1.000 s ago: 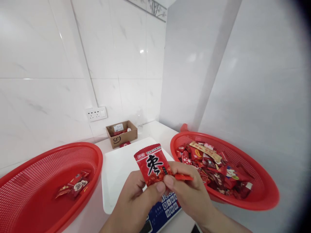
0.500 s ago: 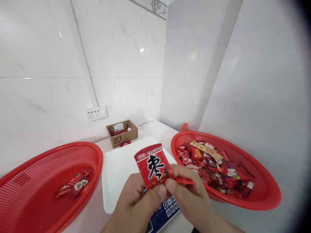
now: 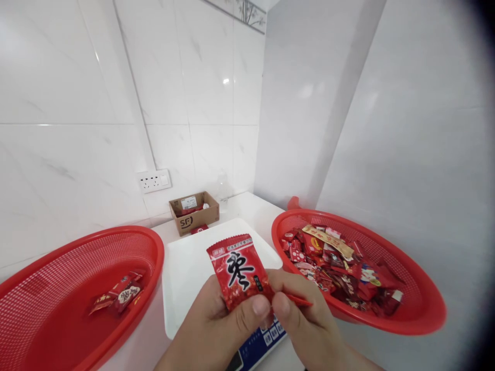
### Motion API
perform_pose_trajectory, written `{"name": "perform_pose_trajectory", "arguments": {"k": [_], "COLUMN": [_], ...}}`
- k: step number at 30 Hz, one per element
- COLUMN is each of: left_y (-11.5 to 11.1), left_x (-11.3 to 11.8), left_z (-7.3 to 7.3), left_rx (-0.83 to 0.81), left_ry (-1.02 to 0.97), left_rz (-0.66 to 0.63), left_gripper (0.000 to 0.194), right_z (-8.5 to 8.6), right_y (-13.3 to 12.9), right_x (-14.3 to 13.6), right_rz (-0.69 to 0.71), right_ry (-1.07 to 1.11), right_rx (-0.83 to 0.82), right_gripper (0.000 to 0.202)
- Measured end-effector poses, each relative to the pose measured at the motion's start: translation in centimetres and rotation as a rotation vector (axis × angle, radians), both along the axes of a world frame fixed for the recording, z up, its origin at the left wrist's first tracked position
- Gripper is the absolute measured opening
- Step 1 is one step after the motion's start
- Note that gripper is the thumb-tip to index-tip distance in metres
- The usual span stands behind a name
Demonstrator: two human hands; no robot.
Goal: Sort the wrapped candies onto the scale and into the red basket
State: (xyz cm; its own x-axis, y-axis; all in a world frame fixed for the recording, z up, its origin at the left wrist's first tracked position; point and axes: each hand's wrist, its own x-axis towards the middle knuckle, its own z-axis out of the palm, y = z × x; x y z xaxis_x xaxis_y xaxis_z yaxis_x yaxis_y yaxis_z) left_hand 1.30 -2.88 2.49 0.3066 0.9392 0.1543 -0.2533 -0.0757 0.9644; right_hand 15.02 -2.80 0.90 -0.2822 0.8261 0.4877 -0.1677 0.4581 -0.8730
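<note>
A red snack packet (image 3: 240,268) with a large black character is held upright above a white scale tray (image 3: 185,273). My left hand (image 3: 216,322) is closed on its lower left part, thumb across the front. At the packet's lower right, my right hand (image 3: 309,314) is closed, its thumb and forefinger pinching red wrapper; a flat red piece sticks out past the fingers. The blue keypad (image 3: 263,342) of the scale is partly hidden under the hands.
A red basket (image 3: 421,278) heaped with small packets stands at the right. Another red basket (image 3: 150,247) at the left holds a few packets (image 3: 119,294). A small cardboard box (image 3: 199,219) and a clear bottle (image 3: 223,188) are by the wall.
The packet has moved slightly down and left, turning a little more to the left. Both hands have shifted slightly lower, still closed on the wrapper.
</note>
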Motion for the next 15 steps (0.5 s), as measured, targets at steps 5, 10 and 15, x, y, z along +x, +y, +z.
{"name": "perform_pose_trajectory", "arguments": {"k": [5, 10, 15], "left_y": [-0.13, -0.21, 0.09], "left_x": [-0.09, -0.12, 0.00], "left_z": [-0.10, -0.66, -0.40], "left_rx": [0.016, 0.021, 0.023], "left_ry": [-0.012, 0.009, -0.061], "left_rz": [0.025, 0.059, 0.015], "left_gripper": [0.028, 0.025, 0.037], "right_z": [0.11, 0.69, 0.80], "right_y": [0.04, -0.03, -0.15], "right_x": [0.03, -0.09, 0.37], "right_rz": [0.024, 0.003, 0.031], "right_ry": [-0.006, -0.038, -0.089], "right_rx": [-0.009, 0.034, 0.005], "right_gripper": [0.045, 0.043, 0.032]}}
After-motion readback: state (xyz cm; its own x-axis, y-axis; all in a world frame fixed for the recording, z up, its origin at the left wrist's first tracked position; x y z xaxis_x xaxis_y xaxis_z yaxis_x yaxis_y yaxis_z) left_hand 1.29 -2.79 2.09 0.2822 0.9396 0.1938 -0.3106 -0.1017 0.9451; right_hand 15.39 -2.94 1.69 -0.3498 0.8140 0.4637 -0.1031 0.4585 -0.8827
